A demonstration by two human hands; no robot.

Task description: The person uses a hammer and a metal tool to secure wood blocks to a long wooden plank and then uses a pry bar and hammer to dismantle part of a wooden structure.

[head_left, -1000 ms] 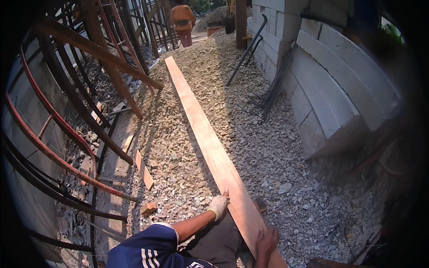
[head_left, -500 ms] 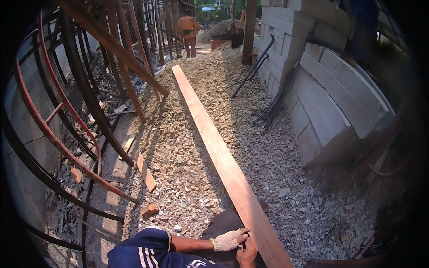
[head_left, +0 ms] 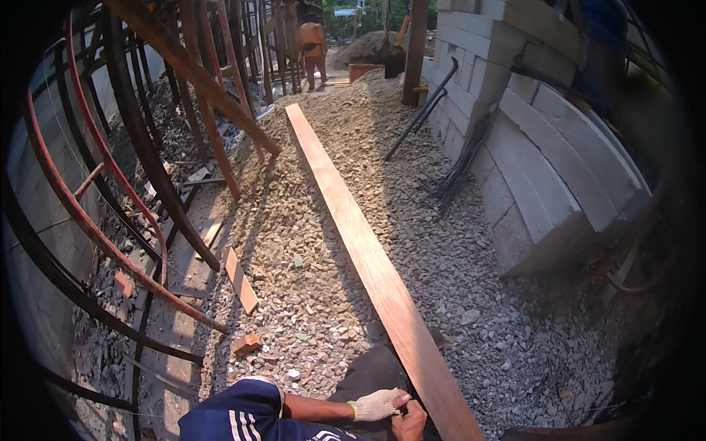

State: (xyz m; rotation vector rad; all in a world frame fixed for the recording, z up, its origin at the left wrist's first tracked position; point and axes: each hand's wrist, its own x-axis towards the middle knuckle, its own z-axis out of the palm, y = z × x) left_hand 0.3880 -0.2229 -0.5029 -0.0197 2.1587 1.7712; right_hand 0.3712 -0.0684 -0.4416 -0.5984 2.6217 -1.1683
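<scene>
A long reddish-brown wooden board (head_left: 368, 253) stretches from my lap out over the gravel, its far end toward the upper left. Beside its near left edge, my hands meet over my dark trousers. My left hand (head_left: 379, 405) wears a whitish knit glove, with bare fingertips showing, and its fingers are pinched together. Close against it, my bare right hand (head_left: 409, 422) is closed, knuckles up. Whatever lies between the fingers of either hand is too small and hidden to name. The board rests beside my leg, just right of the right hand.
Gravel (head_left: 316, 220) covers the ground. Wooden props (head_left: 195, 70) and a red metal frame (head_left: 88, 228) lean at left. Wood offcuts (head_left: 241, 281) lie near a broken brick (head_left: 245, 345). Grey blocks (head_left: 540, 169) and dark metal bars (head_left: 423, 110) stand at right. A person (head_left: 312, 48) stands far off.
My gloved left hand has drawn slightly down and left, its fingers tucked closer to the right hand. The right hand has turned a little and shifted slightly right. The board stays nearly in place.
</scene>
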